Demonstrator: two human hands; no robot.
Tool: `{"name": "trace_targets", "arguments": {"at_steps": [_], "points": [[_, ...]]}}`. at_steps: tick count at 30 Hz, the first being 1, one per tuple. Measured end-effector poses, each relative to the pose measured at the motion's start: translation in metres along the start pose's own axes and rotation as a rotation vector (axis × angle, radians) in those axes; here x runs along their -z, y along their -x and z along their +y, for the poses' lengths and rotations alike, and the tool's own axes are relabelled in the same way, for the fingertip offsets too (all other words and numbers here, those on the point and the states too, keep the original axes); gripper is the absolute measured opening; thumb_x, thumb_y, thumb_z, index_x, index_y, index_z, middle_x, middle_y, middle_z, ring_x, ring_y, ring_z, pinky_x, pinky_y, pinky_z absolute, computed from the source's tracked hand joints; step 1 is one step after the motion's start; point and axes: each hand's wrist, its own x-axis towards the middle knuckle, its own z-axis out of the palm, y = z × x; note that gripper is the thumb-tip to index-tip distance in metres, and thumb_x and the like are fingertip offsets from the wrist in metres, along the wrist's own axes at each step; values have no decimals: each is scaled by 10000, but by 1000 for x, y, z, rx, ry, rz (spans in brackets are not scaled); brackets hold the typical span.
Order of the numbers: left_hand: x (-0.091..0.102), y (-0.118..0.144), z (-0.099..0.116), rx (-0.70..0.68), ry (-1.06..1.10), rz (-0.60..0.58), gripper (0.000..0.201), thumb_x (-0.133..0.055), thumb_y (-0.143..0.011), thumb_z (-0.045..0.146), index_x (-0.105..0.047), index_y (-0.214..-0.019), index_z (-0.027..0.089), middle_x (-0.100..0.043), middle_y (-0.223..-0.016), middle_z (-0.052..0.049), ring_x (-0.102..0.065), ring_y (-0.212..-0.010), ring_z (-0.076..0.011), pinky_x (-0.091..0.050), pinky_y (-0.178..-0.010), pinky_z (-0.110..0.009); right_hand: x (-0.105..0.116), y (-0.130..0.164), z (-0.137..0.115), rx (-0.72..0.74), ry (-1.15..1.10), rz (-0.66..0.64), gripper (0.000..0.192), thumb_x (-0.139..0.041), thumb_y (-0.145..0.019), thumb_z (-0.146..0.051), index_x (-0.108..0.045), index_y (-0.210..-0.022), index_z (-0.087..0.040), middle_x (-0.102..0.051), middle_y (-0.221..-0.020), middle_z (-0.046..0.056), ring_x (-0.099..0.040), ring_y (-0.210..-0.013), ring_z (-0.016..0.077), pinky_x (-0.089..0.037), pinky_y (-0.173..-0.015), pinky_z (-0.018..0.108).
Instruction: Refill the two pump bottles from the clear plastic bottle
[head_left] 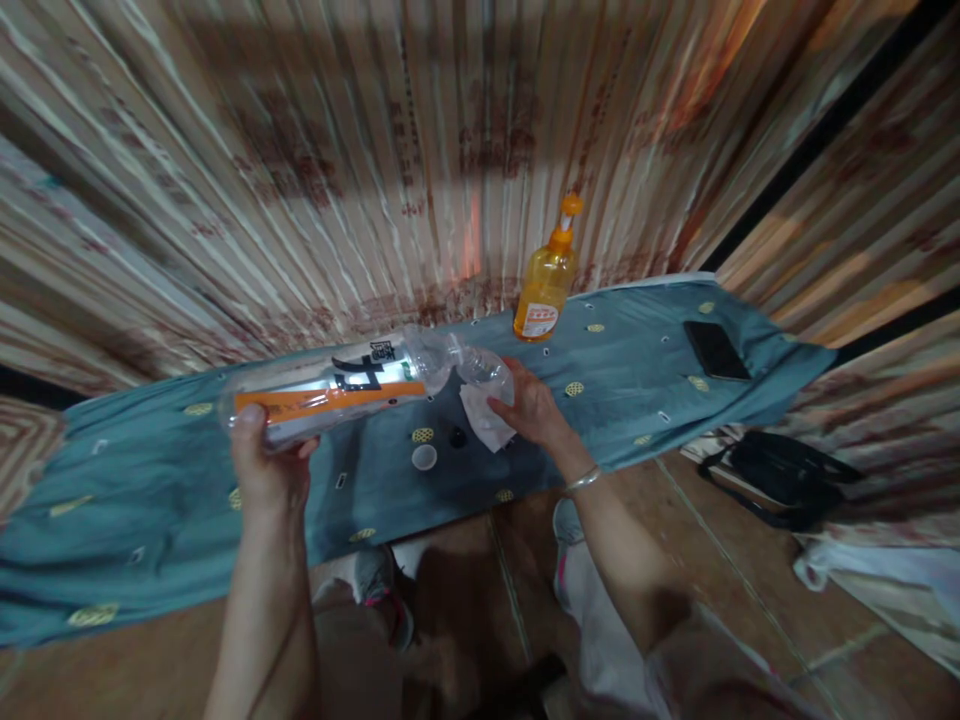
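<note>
Both hands engaged: large clear bottle tipped to a small clear container over a cloth-covered table.

Left hand (266, 455) is wrapped around the base end of a large clear bottle (337, 390) bearing an orange band, held nearly horizontal above the table, neck pointing right. Right hand (529, 405) is closed on a small clear container (486, 370) together with a white cloth (484, 420); the bottle's mouth meets the container. Below them, on the blue patterned tablecloth (150, 500), lie a white cap (424, 457) and a dark cap (457, 437). Further back stands an orange pump bottle (546, 285); a black phone (716, 350) lies well to the right. A black bag (787, 480) sits on the floor.
</note>
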Motion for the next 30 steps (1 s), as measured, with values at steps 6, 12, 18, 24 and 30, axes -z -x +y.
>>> {"name": "trace_targets", "arguments": {"at_steps": [6,12,18,24,30], "points": [[-1,1,5,36,-11,34,482,-804,-481,562,-611,-700,179,-565,-625,12,-461,-465,-106,-178,-299,-169,-2,0,1,14,-18,19,617,-728,-821,-221,-504,-1391,-149,-701,-1310,192,-682,-1231,345,-560,-1067,531],[-6,6,11,5,-41,37,457,-793,-498,551,-588,-677,183,-521,-592,25,-422,-441,-101,-194,-280,-182,-2,0,0,2,-20,14,618,-729,-813,-212,-507,-1386,-149,-706,-1308,184,-680,-1236,339,-561,-1065,517],[-6,8,15,-4,-47,50,412,-771,-503,526,-606,-662,183,-533,-586,14,-436,-449,-116,-209,-272,-197,-3,-1,-2,22,23,4,614,-723,-821,-208,-502,-1390,-141,-705,-1306,191,-677,-1237,344,-548,-1084,519],[-6,8,17,-3,-40,51,385,-766,-498,509,-622,-659,189,-554,-587,16,-435,-449,-116,-222,-268,-200,-3,-1,-4,17,18,-1,613,-721,-818,-182,-498,-1387,-131,-698,-1314,192,-672,-1244,329,-547,-1083,504],[-8,9,19,-22,-52,37,378,-763,-509,516,-603,-613,190,-584,-618,-1,-471,-475,-120,-242,-278,-197,-5,-1,-2,11,22,-2,624,-731,-816,-175,-491,-1391,-130,-686,-1339,197,-660,-1261,329,-542,-1091,517]]}}
